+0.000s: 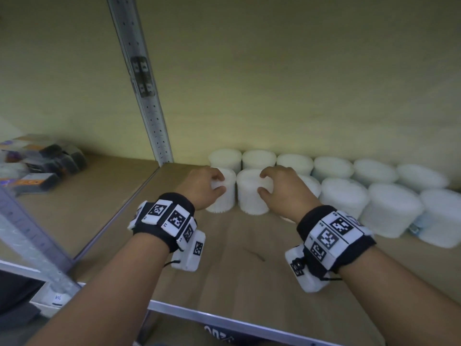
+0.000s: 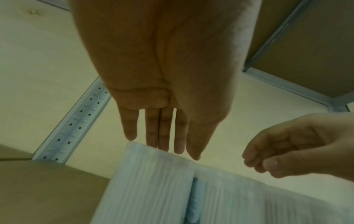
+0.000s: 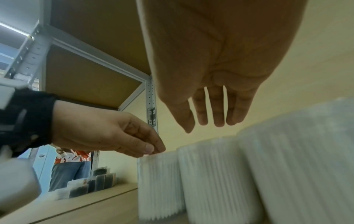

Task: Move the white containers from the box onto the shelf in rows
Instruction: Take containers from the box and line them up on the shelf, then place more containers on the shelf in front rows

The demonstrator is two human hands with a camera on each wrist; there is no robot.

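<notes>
Ribbed white containers stand in two rows at the back of the wooden shelf (image 1: 237,260). My left hand (image 1: 219,182) hovers over the leftmost front container (image 1: 224,202). Its straight fingers (image 2: 164,142) reach down to that container's top edge (image 2: 149,181) and grip nothing. My right hand (image 1: 263,182) is over the second front container (image 1: 250,199). The right fingers (image 3: 218,115) hang relaxed above this container (image 3: 206,174), empty. The left fingertips (image 3: 153,149) touch the top of the end container (image 3: 157,181). The box is not in view.
A perforated metal upright (image 1: 147,101) stands just left of the rows. Beyond it, several dark packets (image 1: 42,166) lie on the neighbouring shelf. Another shelf board (image 3: 91,60) is overhead. A person (image 3: 70,166) stands past the shelving. The metal front rail (image 1: 224,318) runs below my wrists.
</notes>
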